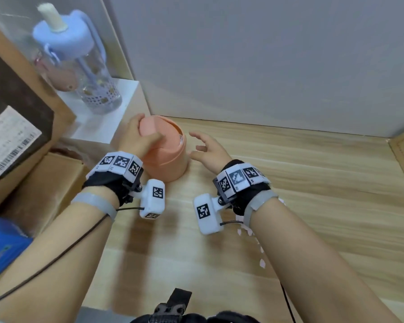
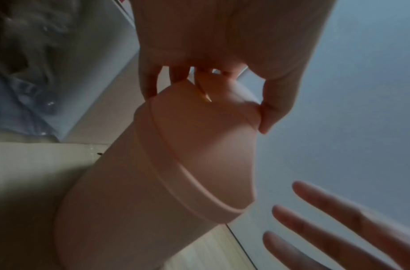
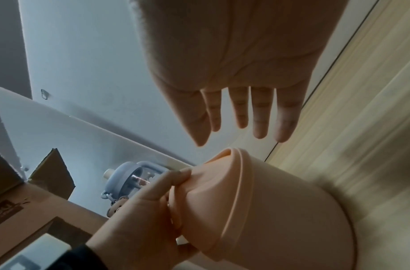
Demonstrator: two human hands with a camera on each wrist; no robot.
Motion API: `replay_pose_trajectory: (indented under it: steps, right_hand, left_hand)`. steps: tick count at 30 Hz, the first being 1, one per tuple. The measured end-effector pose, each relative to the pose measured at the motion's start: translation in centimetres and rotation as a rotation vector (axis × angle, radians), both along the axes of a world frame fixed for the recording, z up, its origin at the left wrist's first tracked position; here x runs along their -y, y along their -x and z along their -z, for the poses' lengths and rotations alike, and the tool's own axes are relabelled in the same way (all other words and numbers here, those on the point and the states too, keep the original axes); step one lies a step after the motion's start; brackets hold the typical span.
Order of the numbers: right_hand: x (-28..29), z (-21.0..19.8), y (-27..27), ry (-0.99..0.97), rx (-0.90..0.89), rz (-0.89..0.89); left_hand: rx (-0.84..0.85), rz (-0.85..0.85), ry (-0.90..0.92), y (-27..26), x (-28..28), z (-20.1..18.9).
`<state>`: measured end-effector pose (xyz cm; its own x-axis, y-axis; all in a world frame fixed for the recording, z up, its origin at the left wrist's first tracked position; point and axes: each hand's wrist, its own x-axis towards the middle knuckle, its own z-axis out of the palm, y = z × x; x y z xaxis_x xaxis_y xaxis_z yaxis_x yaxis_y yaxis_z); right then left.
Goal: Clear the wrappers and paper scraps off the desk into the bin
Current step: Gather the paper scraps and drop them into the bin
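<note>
The peach-coloured bin (image 1: 167, 157) stands upright on the wooden table (image 1: 289, 183), close to the back wall and just right of a low white shelf (image 1: 103, 117). Its swing lid (image 1: 154, 128) is tipped, and the left hand (image 1: 139, 138) holds it at the top, with the fingers (image 2: 151, 85) curled over the far edge and the thumb pressed against the near side. The right hand (image 1: 207, 149) hovers just beside the bin on its right, not touching it, its fingers (image 3: 260, 117) spread loosely and holding nothing. A few pale pink paper scraps (image 1: 261, 262) lie on the table under the right forearm. On the shelf stands a clear water bottle (image 1: 84, 66) with a blue lid and straw; brown cardboard boxes (image 1: 21, 136) are stacked to the left.
</note>
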<state>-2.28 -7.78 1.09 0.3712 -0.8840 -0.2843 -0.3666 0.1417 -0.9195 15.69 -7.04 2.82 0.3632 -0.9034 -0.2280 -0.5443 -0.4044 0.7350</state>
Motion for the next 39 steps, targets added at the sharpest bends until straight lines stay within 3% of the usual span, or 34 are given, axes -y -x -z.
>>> replay_pose_trajectory:
  steps: [6, 11, 17, 22, 27, 30, 32, 35, 37, 39]
  right_hand:
    - [-1.0, 1.4, 0.6, 0.048, -0.035, 0.008]
    - [-3.6, 2.6, 4.4, 0.146, -0.043, 0.049]
    - [-5.5, 2.6, 6.1, 0.267, -0.327, -0.006]
    - [-5.4, 2.3, 6.5, 0.283, -0.464, -0.126]
    - [-5.0, 2.7, 5.5, 0.304, -0.579, -0.299]
    - [-5.0, 3.3, 5.4, 0.294, -0.547, -0.326]
    - [-5.3, 3.6, 6.1, 0.293, -0.407, -0.267]
    - [-6.1, 3.7, 9.1, 0.242, -0.152, 0.029]
    - [-6.5, 4.6, 12.1, 0.192, -0.224, 0.182]
    - [-6.9, 5.9, 15.0, 0.067, -0.478, 0.207]
  left_hand:
    - [-0.097, 0.238, -0.006, 1.4, -1.7, 0.7]
    - [-0.350, 0.221, 0.029, 3.5, -4.4, 2.2]
    - [-0.561, 0.250, 0.148, 5.6, -6.2, 2.7]
    - [-0.505, 0.358, 0.127, 6.5, -6.8, 2.2]
    - [-0.378, 0.328, 0.161, 7.3, -7.2, 2.5]
    - [-0.349, 0.308, 0.209, 7.6, -7.5, 2.4]
    - [-0.362, 0.292, 0.232, 7.8, -7.6, 2.4]
    - [-0.372, 0.255, 0.232, 8.1, -7.5, 2.5]
    - [-0.377, 0.239, 0.230, 8.2, -7.4, 2.7]
    - [-0.378, 0.230, 0.230, 8.5, -7.3, 2.9]
